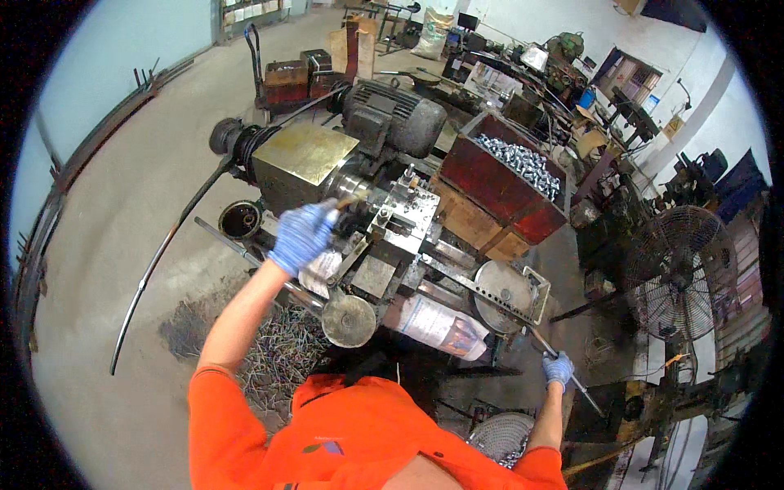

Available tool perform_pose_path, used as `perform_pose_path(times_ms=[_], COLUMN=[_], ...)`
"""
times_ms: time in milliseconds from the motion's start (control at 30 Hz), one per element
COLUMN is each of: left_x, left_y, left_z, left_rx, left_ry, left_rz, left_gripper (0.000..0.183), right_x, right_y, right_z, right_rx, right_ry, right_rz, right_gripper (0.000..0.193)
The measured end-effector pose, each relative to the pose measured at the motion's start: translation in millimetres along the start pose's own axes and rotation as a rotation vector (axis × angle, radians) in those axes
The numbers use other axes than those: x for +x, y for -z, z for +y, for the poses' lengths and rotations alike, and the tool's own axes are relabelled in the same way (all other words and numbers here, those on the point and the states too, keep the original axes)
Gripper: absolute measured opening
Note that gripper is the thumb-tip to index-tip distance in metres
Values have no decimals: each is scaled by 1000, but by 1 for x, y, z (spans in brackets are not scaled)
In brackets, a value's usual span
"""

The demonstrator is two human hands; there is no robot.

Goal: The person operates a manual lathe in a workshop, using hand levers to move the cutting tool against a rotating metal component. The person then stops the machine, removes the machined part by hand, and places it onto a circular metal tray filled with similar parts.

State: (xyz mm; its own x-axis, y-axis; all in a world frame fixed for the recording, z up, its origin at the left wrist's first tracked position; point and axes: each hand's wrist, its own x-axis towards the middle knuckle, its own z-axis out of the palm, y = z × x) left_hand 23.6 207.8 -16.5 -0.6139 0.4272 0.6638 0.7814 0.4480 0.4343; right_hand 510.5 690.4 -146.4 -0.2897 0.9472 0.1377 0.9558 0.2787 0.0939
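My left hand (302, 235), in a blue-striped glove, reaches to the spindle end of a small lathe. A short yellow-brown stick-like piece (351, 200) shows at its closed fingertips, close to the shiny round chuck (353, 184); the exact kind is unclear. At the lower right, my right hand (559, 369), gloved alike, is wrapped round a long metal lever rod (581, 393) that runs up to the lathe's right end. Between the hands lies the metal tool slide (412, 214). A round metal disc (349, 320) sits on the lathe's near side.
A red bin (500, 184) full of small shiny metal parts stands behind the lathe. An electric motor (390, 118) is at the back. Metal shavings (282, 351) cover the floor at the near left. A large fan (679, 273) stands right. Below my right arm is a basket (500, 437) with metal parts.
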Motion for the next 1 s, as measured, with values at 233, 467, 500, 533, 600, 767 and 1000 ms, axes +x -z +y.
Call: perform_pose_path(times_ms=[233, 467, 500, 533, 600, 767, 1000], left_x=[-4, -14, -7, -5, 4, 42, 48], left_y=[-50, -24, -16, -5, 10, 33, 59], left_z=[10, -2, 1, 3, -1, -50, -56], left_rx=[-35, 129, 35, -48, -143, 222, 261], left_ry=[71, 67, 54, 51, 13, 50, 275], left_rz=[-32, -238, -165, -95, 93, 98, -142], left_gripper=[28, 24, 23, 23, 21, 29, 39], right_x=[-9, -16, -18, -22, -37, -74, -146], right_y=[11, 8, 5, 12, 21, 23, 12], right_z=[-8, -6, -2, -8, -14, -14, 80], right_rx=[14, 41, 43, 25, 57, 121, 140], right_ry=[-10, -45, -70, -90, -74, 20, -166], right_rz=[-52, -64, -58, -92, -52, 46, -60], right_gripper=[54, 55, 54, 52, 50, 45, 48])
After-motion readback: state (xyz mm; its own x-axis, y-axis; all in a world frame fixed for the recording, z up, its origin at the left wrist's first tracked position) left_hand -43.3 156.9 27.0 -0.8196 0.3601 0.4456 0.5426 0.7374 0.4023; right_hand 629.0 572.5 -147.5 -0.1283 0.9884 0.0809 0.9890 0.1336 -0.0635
